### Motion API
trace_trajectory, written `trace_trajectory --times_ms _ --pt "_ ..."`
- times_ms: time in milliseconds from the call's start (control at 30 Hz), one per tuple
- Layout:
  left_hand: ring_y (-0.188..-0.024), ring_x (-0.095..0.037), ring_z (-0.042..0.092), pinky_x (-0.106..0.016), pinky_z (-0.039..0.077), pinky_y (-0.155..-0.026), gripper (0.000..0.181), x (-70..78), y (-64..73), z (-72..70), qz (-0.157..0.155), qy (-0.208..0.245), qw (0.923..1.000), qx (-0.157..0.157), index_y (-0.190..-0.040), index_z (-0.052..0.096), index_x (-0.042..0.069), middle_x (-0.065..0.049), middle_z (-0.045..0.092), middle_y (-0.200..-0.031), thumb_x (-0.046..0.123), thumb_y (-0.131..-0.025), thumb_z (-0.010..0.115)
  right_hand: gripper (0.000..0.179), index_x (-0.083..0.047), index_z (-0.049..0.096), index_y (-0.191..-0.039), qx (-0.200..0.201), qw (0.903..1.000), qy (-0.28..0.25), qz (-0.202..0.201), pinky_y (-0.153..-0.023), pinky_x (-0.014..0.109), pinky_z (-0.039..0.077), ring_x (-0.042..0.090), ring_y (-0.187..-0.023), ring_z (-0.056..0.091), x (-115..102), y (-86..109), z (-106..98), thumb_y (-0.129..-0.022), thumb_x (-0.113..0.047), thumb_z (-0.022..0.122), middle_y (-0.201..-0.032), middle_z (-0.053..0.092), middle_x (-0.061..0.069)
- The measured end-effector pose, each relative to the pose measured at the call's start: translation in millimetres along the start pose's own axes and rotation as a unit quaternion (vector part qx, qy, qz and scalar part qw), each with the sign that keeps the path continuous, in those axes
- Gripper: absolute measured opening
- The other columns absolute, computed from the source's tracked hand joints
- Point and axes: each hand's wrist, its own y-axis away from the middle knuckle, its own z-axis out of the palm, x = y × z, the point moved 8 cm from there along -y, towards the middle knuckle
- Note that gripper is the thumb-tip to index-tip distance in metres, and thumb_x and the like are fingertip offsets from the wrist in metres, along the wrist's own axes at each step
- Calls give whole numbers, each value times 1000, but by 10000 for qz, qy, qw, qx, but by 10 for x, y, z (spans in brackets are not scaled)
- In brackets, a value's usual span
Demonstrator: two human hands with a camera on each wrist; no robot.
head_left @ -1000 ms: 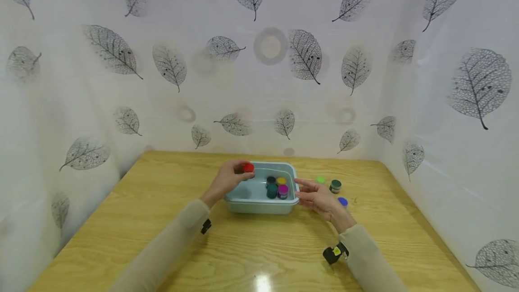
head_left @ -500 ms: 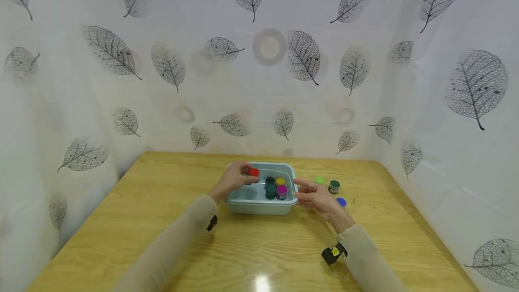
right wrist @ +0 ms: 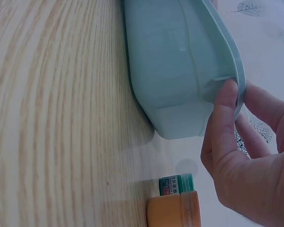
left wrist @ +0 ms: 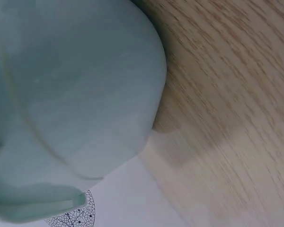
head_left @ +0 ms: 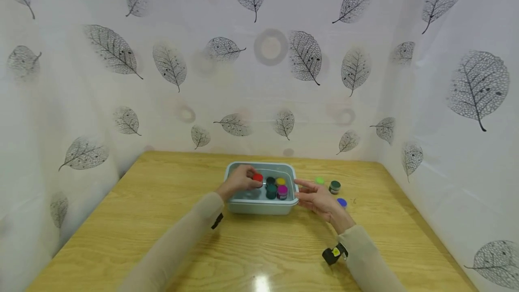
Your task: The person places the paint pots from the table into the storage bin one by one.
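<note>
Yellow wood-grained bench (head_left: 243, 256), glossy, bright reflection at the near edge. Over it, beige sleeves (head_left: 174, 247) with black wrist cameras (head_left: 332, 254). Next, right hand (head_left: 320, 199) at the side of a pale blue-green rectangular plastic tub (head_left: 259, 207), fingers spread apart, tips touching the right rim. Tub's long axis left to right, roughly parallel to the far bench edge. Just beyond that wrist, blue-lidded round jar (head_left: 342, 203); in the right wrist view, upright orange jar (right wrist: 173, 211). Inside the tub, toward the right, dark teal jar (head_left: 271, 192) beside magenta-lidded jar (head_left: 282, 192). In the left half, left hand (head_left: 240, 179), grip clamped between thumb and fingers on a small round red-lidded jar (head_left: 257, 177). Lid pointing up, long axis near vertical; body mostly hidden, so cannot tell exact tilt or contact with the tub floor. Just right of it, dark-lidded jar (head_left: 270, 180), then yellow-lidded jar (head_left: 280, 181). Outside, dark green jar (head_left: 334, 187) and light-green lid (head_left: 320, 180). Behind everything, white hanging sheet (head_left: 259, 89) with dark leaf prints.
</note>
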Motion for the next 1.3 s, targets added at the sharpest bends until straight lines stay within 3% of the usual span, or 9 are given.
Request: trace_trajectory --times_ms 167,333,667,933,1300 --pt "-81 -27 71 -38 61 -69 37 -17 -44 13 -102 -145 9998 -84 -113 63 0 -19 69 -107 7 -81 79 59 -5 39 -149 -21 10000 37 25 -88 28 58 19 -102 64 -16 13 12 -95 -3 61 -117 51 12" --pt "-80 -22 69 -36 61 -68 39 -41 -74 13 -223 -342 9991 -68 -114 65 3 -18 68 -111 8 -79 80 59 -3 39 -149 -53 10000 -27 26 -86 27 58 19 -102 65 -24 13 27 -95 -2 61 -115 52 10" --pt "-67 -16 60 -31 58 -61 42 -113 -134 86 -467 -781 9957 -172 -115 66 4 -10 66 -98 8 -77 82 59 -3 39 -149 -30 10000 -13 22 -85 27 58 20 -101 65 -13 1 17 -94 -2 62 -117 54 12" --pt "-78 -17 63 -26 57 -68 36 -100 -110 77 -813 -747 9939 -60 -109 69 2 -10 66 -99 3 -76 81 59 -3 40 -149 -29 10000 -33 15 -85 27 58 22 -103 65 -10 -2 7 -94 -3 62 -117 55 13" --pt "-79 -23 69 -35 61 -75 44 -160 -127 93 -1047 -300 9940 -18 -119 62 -2 -15 66 -100 1 -78 79 57 -4 41 -148 -37 10000 41 -14 -87 28 58 20 -101 65 1 -3 2 -95 -4 63 -116 55 11"
